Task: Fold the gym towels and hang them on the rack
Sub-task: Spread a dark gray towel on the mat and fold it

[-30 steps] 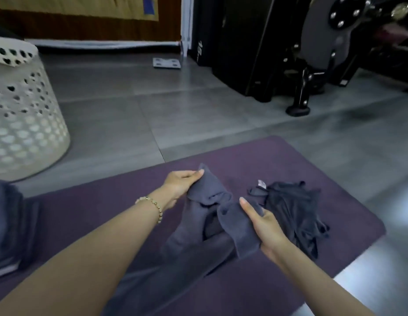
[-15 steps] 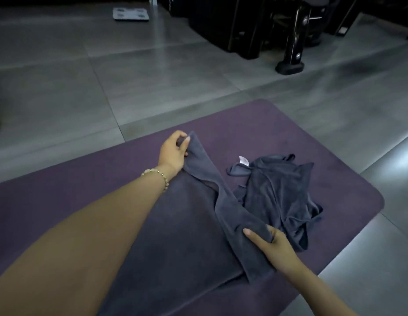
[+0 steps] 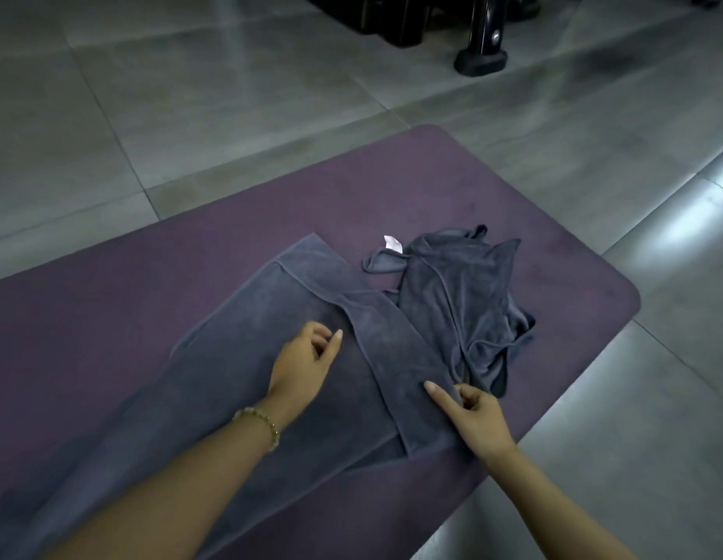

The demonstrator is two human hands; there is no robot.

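Observation:
A dark grey towel (image 3: 238,381) lies spread flat on the purple mat (image 3: 109,301), with a narrow strip folded over along its right side. My left hand (image 3: 307,357) is over the towel's middle with its fingers loosely curled, and it holds nothing. My right hand (image 3: 468,410) is at the strip's near right edge, with the index finger lying on the cloth and the thumb pinching the edge. A second grey towel (image 3: 464,309) with a white tag lies crumpled on the mat just right of the first. No rack is in view.
Grey floor tiles (image 3: 190,115) surround the mat. The black foot of a gym machine (image 3: 479,60) stands on the floor at the top right. The mat's rounded corner (image 3: 630,293) lies right of the crumpled towel.
The towel has gone from held up to lying flat on the mat. My left hand let go of the far corner and drew back to the middle. The view tilted down.

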